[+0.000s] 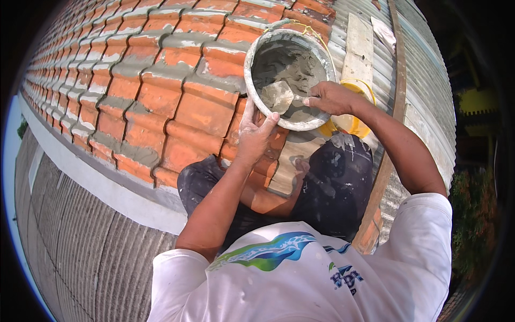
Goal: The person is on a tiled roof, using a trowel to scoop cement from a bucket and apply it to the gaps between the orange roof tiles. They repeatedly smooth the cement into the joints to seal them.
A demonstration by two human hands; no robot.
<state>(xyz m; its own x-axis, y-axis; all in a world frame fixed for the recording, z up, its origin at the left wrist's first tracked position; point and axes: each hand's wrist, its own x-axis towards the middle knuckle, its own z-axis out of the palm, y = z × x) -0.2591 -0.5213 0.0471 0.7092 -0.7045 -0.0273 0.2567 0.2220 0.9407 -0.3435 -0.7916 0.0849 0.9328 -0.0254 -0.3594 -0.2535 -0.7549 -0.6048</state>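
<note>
In front of me a mortar-crusted bucket [249, 80] holds wet grey mortar [292, 61]. My left hand [254, 129] grips the bucket at its near left side, the thumb up by the rim. Over the bucket's near right part, my right hand [333, 99] is closed around the handle of a trowel [279, 96]. The trowel's flat, mortar-smeared blade lies at the mortar's surface, pointing left. The palm side of my right hand is hidden.
Orange roof tiles [204, 110] with grey mortar on their joints stretch to the left and far side. A yellow bucket [358, 126] stands just right of the mortar bucket. Corrugated sheets [424, 80], a pale board [358, 48] and a wooden beam [399, 70] lie on the right.
</note>
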